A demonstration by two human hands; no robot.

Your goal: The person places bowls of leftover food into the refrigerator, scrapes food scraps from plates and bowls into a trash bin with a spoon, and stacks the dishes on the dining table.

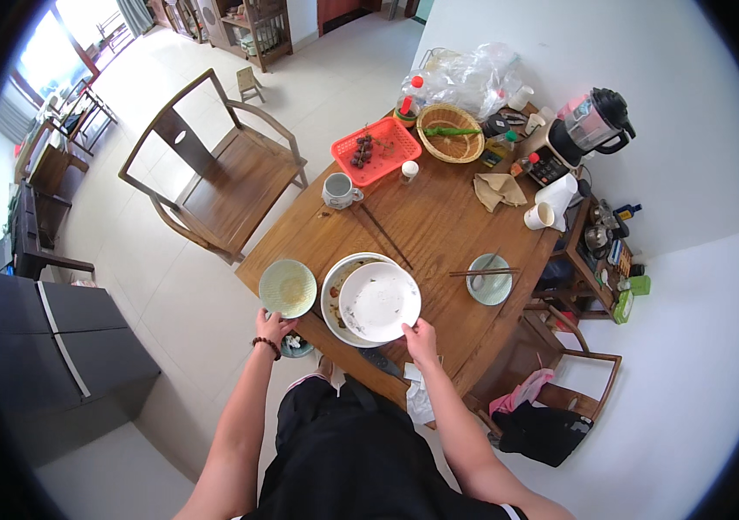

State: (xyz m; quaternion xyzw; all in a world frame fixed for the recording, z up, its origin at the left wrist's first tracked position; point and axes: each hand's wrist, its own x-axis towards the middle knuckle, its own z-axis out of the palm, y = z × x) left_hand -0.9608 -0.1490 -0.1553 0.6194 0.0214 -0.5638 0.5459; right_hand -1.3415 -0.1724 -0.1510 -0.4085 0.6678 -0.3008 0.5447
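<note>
My left hand grips the near rim of a pale green bowl, which has yellowish residue inside. The bowl is by the table's left corner; whether it rests on the wood I cannot tell. My right hand pinches the lower right rim of a white plate, with a few dark specks on it. The plate lies over a larger white bowl and hides most of its contents; food scraps show at the left. Right of them, chopsticks and a spoon lie across a second green bowl.
A dark remote control and crumpled tissue lie along the near table edge. Farther back are single chopsticks, a mug, a red basket of grapes, a wicker basket and a blender. A wooden chair stands left.
</note>
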